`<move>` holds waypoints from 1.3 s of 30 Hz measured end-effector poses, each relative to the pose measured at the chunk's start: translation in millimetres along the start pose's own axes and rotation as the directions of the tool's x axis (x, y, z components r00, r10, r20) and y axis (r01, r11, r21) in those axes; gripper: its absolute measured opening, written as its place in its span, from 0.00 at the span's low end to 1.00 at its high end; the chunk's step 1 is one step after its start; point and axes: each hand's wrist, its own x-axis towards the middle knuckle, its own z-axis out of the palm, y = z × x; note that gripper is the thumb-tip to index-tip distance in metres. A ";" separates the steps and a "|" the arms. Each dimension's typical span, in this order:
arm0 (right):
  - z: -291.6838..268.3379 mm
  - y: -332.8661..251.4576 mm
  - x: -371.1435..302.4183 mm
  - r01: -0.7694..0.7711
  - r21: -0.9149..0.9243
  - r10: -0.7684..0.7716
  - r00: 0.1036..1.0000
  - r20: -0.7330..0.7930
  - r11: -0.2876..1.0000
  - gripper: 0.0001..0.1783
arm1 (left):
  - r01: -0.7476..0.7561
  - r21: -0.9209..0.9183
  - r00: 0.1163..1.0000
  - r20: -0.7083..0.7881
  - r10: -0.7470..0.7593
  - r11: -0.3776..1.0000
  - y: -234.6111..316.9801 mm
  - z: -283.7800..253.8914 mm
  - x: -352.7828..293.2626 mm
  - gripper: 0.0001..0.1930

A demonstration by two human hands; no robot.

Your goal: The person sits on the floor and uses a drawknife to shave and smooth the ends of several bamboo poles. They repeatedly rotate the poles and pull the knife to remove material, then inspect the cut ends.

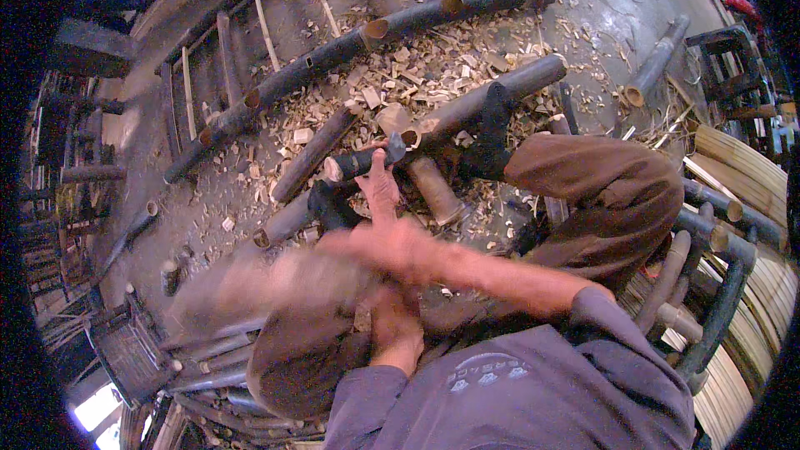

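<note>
My left hand point(381, 187) is closed around a short chisel-like tool point(354, 164) with a dark handle, a pale worn butt and a grey metal end. That end meets a cut opening point(409, 140) in a thick bamboo pole point(500, 96) lying between my feet. Crossing over my left wrist, my right hand point(367, 247) is smeared by motion. A blurred brown club-like thing point(250, 287) extends leftward from it, over my left thigh. My right fingers do not show clearly.
Pale wood chips point(400, 67) litter the floor around the pole. A long curved dark pole point(358, 37) with cut openings lies beyond, with thin slats joined to it. Loose bamboo pieces point(658, 62) lie at right, and bamboo frames and slats point(717, 300) stand beside me.
</note>
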 end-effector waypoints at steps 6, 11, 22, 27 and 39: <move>32.8 58.7 0.8 -0.117 -0.014 0.106 0.939 -0.326 0.993 0.45 | -0.009 0.006 0.998 0.058 0.009 1.000 5.8 -20.9 -3.5 0.13; 15.4 -25.8 -14.2 -0.006 0.183 0.044 0.977 -0.207 0.983 0.42 | -0.045 0.020 0.990 0.133 0.042 0.999 9.0 -33.6 0.0 0.14; -4.2 47.5 -40.3 -0.156 0.293 0.271 0.871 -0.410 0.943 0.43 | -0.142 0.206 0.971 0.219 0.096 0.968 19.5 33.5 -32.7 0.18; -28.0 88.0 -96.2 0.009 0.157 0.128 0.534 -0.835 0.988 0.29 | -0.481 0.462 0.808 0.563 0.173 0.745 6.4 119.3 -49.2 0.20; -60.8 123.0 -107.2 0.154 0.400 0.376 0.165 -0.912 0.903 0.19 | -0.590 0.593 0.769 0.619 0.159 0.548 -45.6 100.1 -12.4 0.25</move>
